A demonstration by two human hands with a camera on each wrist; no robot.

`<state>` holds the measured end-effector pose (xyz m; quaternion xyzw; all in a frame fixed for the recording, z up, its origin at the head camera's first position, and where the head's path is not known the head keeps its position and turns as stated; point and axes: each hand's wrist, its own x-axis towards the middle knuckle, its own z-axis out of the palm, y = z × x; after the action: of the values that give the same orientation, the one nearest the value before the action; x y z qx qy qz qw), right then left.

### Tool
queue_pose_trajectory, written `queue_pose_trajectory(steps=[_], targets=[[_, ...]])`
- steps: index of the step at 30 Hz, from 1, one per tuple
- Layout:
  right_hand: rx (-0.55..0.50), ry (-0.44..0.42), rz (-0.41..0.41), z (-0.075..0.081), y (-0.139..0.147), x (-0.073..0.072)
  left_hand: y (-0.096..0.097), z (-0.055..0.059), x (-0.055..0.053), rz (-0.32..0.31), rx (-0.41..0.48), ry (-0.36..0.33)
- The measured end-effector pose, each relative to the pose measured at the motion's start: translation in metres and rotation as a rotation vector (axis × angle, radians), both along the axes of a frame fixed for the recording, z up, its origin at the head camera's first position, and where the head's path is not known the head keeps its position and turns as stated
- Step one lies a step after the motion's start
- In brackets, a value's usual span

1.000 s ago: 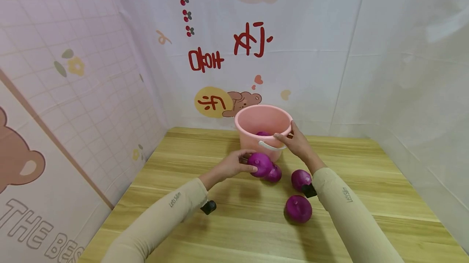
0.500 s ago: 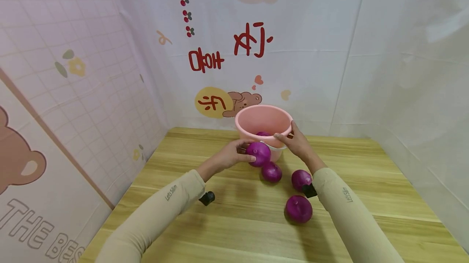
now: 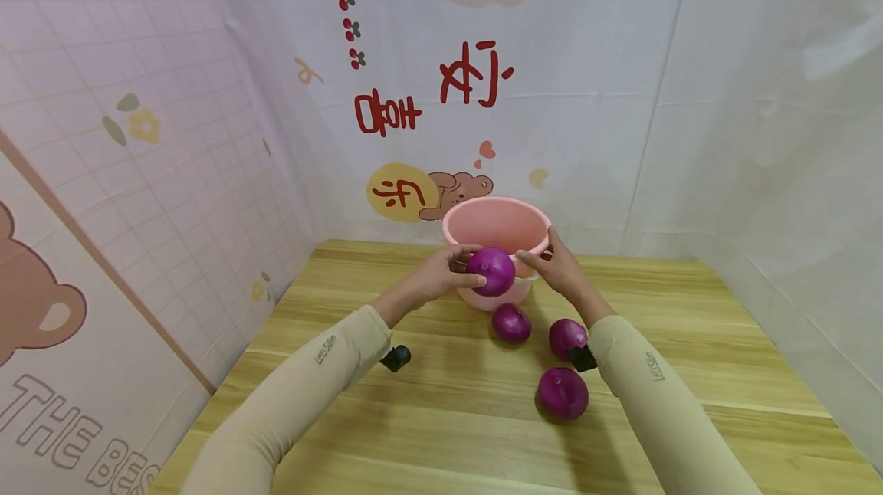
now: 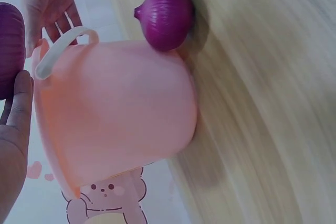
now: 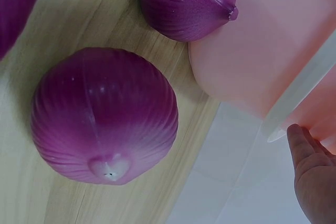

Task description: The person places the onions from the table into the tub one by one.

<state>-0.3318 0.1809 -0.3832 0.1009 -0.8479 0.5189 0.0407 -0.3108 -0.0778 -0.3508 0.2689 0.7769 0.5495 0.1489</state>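
A red onion (image 3: 491, 272) is held by my left hand (image 3: 431, 278), with the thumb in front and the fingers behind. It hangs at the near rim of the pink bucket (image 3: 497, 302), covering part of that rim and the bucket's inside. My right hand (image 3: 560, 265) grips the bucket's right rim, near the white handle (image 4: 63, 51). On the table before the bucket sits another onion (image 3: 511, 324); in the left wrist view it appears against the bucket's wall. Nearer my right forearm lie a second onion (image 3: 568, 338) and a third onion (image 3: 562, 394).
The wooden table (image 3: 441, 418) carries everything. A white printed cloth (image 3: 586, 119) hangs close behind the bucket, with more cloth on both sides. A black wrist camera (image 3: 582, 358) on the right arm overlaps the second onion.
My left hand has lifted the onion from low before the bucket up to its near rim. The onion seen inside the bucket is now hidden. My right hand keeps its place.
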Motion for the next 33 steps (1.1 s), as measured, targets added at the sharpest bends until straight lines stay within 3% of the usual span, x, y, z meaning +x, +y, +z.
queue_pose_trajectory(steps=[7, 24, 33], targets=[[-0.004, 0.006, -0.014, -0.006, 0.002, -0.005, 0.002, 0.005, -0.011, 0.040, 0.021, 0.061], [0.015, 0.012, -0.003, -0.006, 0.003, -0.006, 0.009, 0.022, -0.034, 0.136, 0.036, 0.108], [0.011, -0.009, -0.006, -0.004, 0.003, -0.005, 0.015, 0.026, -0.047, 0.170, 0.053, 0.115]])
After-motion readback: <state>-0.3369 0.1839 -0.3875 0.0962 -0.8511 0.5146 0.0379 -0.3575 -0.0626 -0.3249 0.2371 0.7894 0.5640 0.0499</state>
